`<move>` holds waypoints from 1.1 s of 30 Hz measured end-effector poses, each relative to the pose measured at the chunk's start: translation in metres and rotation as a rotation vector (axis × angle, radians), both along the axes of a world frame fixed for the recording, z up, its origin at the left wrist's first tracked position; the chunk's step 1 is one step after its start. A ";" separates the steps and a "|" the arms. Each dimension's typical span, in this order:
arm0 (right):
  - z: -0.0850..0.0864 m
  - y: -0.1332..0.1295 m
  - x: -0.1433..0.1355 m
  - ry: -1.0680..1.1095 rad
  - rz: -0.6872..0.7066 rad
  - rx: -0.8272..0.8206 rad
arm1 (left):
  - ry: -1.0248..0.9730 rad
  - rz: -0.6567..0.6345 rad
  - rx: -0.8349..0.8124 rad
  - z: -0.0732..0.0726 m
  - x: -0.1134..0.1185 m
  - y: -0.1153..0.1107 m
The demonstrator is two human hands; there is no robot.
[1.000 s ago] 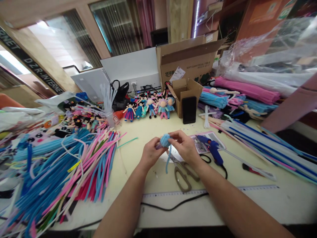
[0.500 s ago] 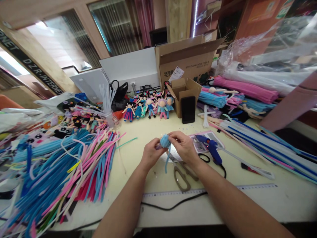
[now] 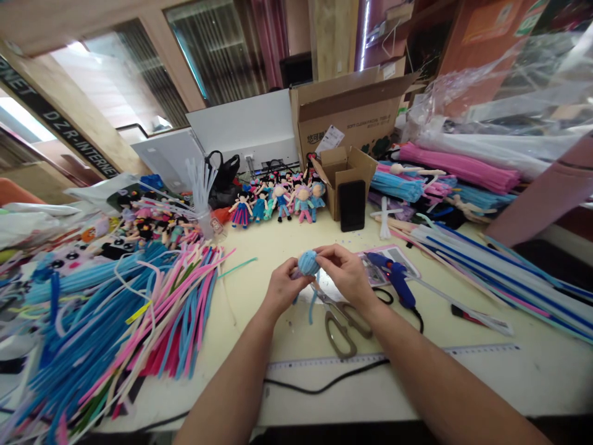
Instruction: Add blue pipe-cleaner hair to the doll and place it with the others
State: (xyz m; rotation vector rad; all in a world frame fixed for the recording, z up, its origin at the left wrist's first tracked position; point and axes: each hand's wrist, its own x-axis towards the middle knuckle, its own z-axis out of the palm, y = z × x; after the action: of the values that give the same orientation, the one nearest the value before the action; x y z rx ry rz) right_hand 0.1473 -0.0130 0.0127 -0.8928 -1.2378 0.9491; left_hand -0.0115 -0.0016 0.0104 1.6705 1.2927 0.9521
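A small ball of light-blue pipe cleaner [image 3: 307, 263], which looks like a doll's head with blue hair, is held up between my hands over the table. My left hand [image 3: 281, 285] is closed round its lower left side, where a bit of purple shows. From the right, the thumb and fingers of my right hand [image 3: 345, 275] pinch the edge of the ball. A light-blue pipe cleaner end [image 3: 312, 309] hangs down beneath it. Just under my hands lie scissors with grey-brown handles [image 3: 341, 341], their blades partly hidden.
A blue glue gun [image 3: 399, 284] lies right of my hands, beside a pink-edged picture sheet [image 3: 407, 259]. A ruler [image 3: 477, 349] and black cord [image 3: 319, 390] run along the front. Pipe cleaners [image 3: 106, 321] heap at left; finished dolls [image 3: 280, 203] and a phone [image 3: 352, 205] stand behind.
The blue ball has turned a little between my fingers, showing more of its rounded, ridged side. The hanging blue end sits lower behind it. Both hands keep nearly the same place.
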 end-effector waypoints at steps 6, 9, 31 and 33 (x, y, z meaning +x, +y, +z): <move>0.004 -0.004 -0.002 -0.095 -0.062 0.055 | 0.010 0.004 0.026 -0.002 0.000 0.000; 0.004 -0.004 -0.002 -0.121 -0.080 0.074 | 0.010 0.004 0.027 -0.002 0.000 0.000; -0.001 0.001 -0.003 0.033 -0.025 -0.016 | -0.210 -0.009 -0.115 -0.005 0.000 0.002; 0.000 0.000 -0.003 -0.006 -0.056 0.005 | -0.198 -0.013 -0.105 -0.003 0.001 0.001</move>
State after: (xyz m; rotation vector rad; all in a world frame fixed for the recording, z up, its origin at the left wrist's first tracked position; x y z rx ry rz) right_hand 0.1443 -0.0132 0.0123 -0.9226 -1.2131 0.8989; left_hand -0.0104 -0.0003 0.0070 1.4638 1.1777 0.9973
